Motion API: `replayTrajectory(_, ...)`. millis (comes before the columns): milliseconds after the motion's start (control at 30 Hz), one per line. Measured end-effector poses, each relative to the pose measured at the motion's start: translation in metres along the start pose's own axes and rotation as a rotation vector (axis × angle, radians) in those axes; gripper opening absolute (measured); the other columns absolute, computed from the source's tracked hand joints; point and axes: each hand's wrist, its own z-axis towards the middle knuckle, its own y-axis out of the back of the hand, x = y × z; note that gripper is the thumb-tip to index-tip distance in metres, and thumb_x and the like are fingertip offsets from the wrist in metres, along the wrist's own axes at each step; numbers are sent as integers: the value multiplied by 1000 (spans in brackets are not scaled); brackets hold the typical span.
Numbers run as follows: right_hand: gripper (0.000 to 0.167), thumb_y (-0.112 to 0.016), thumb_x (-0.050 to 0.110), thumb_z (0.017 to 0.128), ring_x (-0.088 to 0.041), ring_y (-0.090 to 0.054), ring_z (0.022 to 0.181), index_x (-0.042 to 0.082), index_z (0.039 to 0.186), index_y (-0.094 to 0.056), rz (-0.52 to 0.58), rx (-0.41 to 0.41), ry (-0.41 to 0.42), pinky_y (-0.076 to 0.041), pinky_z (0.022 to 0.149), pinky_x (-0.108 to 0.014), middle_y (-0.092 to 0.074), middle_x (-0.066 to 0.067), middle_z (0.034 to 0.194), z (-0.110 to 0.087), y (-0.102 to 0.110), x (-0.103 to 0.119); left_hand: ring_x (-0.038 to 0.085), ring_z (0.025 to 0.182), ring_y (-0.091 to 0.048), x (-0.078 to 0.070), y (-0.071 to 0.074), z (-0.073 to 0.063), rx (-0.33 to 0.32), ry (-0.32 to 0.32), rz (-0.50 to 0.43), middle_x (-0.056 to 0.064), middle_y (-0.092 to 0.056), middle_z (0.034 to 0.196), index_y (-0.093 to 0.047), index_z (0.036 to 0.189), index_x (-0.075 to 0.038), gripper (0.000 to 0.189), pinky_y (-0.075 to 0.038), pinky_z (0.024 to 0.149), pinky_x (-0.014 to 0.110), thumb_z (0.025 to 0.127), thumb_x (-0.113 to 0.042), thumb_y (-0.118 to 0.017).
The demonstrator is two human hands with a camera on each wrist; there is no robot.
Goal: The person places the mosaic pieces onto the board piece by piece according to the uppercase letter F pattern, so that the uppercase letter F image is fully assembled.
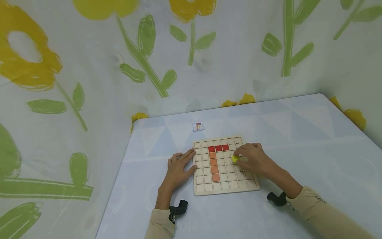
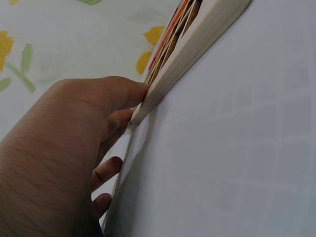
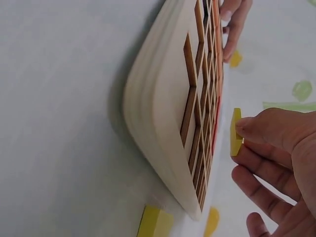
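A square wooden grid board (image 1: 225,185) lies on the table. Three red tiles (image 1: 218,148) fill a row near its far side, and several orange tiles (image 1: 213,162) run in a column toward me from the leftmost red one. At the board's left edge, my left hand (image 1: 176,168) touches the rim with extended fingers; the left wrist view shows its thumb (image 2: 126,91) against the side. My right hand (image 1: 253,159) pinches a yellow tile (image 1: 235,159) over the right part of the grid. In the right wrist view that tile (image 3: 235,133) is held above the board's surface.
Behind the board lies a small card (image 1: 198,126) with a coloured grid pattern. A yellow block-like object (image 3: 154,222) shows beside the board in the right wrist view. The pale patterned table (image 1: 143,186) meets a flower-printed curtain (image 1: 98,66) at the back and left.
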Motion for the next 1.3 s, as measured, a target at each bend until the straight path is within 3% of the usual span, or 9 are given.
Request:
replayTrajectory(167, 24, -83, 12, 80, -27, -61, 109, 11, 102, -74, 11, 12, 2, -34, 96, -55, -71, -3, 108, 0, -9, 5, 27, 130, -38, 0, -2, -5, 20, -1, 0, -17, -35, 158, -44, 153, -27, 61, -24, 106, 52, 96, -46, -57)
replayTrajectory(433, 23, -84, 11, 79, -25, -62, 104, 12, 99, -74, 16, -53, 87, -36, 93, -53, -71, -1, 103, 11, -16, 14, 26, 131, -37, 5, -1, -7, -9, -7, 19, -16, -35, 158, -44, 154, -27, 61, -23, 106, 50, 97, -47, -56)
replayTrajectory(900, 23, -84, 14, 80, -25, -61, 106, 12, 100, -75, 2, 5, 68, -36, 93, -52, -72, -2, 106, 22, -25, 21, 25, 130, -37, 4, 0, -3, -7, -13, 17, -16, -35, 158, -43, 154, -27, 61, -24, 106, 50, 97, -49, -55)
replayTrajectory(1300, 21, -85, 13, 79, -22, -62, 99, 12, 97, -74, -8, -26, 114, -35, 91, -51, -72, 0, 101, 28, -30, 24, 26, 131, -37, -1, 1, 0, -2, -12, 9, -16, -35, 158, -44, 153, -27, 61, -23, 106, 51, 97, -47, -56)
